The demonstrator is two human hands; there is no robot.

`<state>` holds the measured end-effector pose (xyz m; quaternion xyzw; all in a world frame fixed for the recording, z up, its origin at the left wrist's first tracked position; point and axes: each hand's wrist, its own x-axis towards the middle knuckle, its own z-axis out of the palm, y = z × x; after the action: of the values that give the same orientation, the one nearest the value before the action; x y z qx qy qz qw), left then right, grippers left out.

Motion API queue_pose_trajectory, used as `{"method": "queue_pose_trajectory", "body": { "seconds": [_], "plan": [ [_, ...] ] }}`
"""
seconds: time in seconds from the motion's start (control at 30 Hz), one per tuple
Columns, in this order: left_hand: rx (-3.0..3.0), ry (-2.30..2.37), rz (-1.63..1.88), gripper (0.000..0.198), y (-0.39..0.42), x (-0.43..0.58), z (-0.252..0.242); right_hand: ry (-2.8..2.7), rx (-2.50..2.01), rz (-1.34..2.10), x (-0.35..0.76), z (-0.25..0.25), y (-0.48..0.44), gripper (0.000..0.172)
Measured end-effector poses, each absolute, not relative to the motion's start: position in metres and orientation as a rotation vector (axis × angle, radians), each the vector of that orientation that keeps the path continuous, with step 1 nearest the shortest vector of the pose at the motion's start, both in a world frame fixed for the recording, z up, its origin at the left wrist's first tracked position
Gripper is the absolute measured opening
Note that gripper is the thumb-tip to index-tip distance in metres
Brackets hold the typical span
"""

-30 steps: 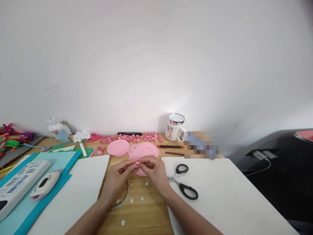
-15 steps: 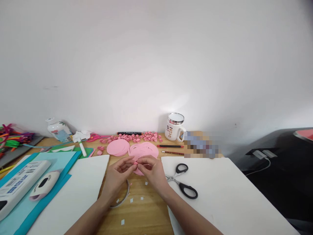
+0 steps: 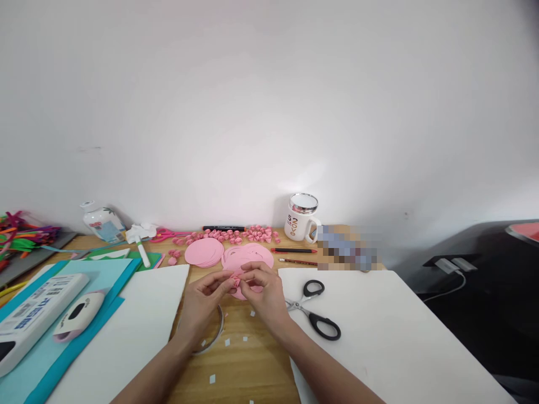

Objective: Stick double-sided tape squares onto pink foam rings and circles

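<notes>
My left hand [image 3: 202,301] and my right hand [image 3: 261,293] meet over the wooden desk [image 3: 248,365], fingertips pinched together on a small pink paper piece [image 3: 236,282]. Just behind them lie pink paper circles [image 3: 248,257], with a second stack of pink paper circles [image 3: 204,253] to the left. A row of small rolled pink paper bits [image 3: 236,235] runs along the back. A tape ring [image 3: 214,336] lies under my left wrist.
Black-handled scissors [image 3: 315,314] rest on a white sheet [image 3: 379,336] at the right. Another white sheet [image 3: 126,331], teal paper [image 3: 63,359], a paper punch [image 3: 78,316] and a white box [image 3: 33,314] lie left. A mug [image 3: 300,217], pencils [image 3: 295,256] and pink scissors [image 3: 168,235] stand behind.
Both hands stay pinched on the pink piece; my right hand's fingers have lifted and shifted slightly away, working the piece. Nothing else has moved.
</notes>
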<state>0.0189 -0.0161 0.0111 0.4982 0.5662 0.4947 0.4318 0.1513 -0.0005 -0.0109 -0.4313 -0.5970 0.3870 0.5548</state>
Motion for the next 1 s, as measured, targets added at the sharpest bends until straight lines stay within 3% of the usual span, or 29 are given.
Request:
{"method": "queue_pose_trajectory", "body": {
  "seconds": [0.2,0.43,0.7,1.0],
  "plan": [
    [1.453,1.418,1.309,0.043,-0.017,0.019,0.007,-1.416,-1.003,0.86,0.153,-0.008,-0.002,0.013],
    [1.985,1.496,1.312,0.014,-0.02,0.014,0.004,-1.492,-0.975,0.724,0.153,-0.012,-0.003,0.016],
    [1.75,1.559,1.251,0.014,-0.021,0.018,0.009,-1.637,-0.97,0.479,0.154,-0.015,-0.003,0.02],
    [1.325,1.455,1.247,0.016,-0.019,0.022,0.016,-1.664,-0.885,0.559,0.153,-0.017,-0.003,0.02]
  ]
}}
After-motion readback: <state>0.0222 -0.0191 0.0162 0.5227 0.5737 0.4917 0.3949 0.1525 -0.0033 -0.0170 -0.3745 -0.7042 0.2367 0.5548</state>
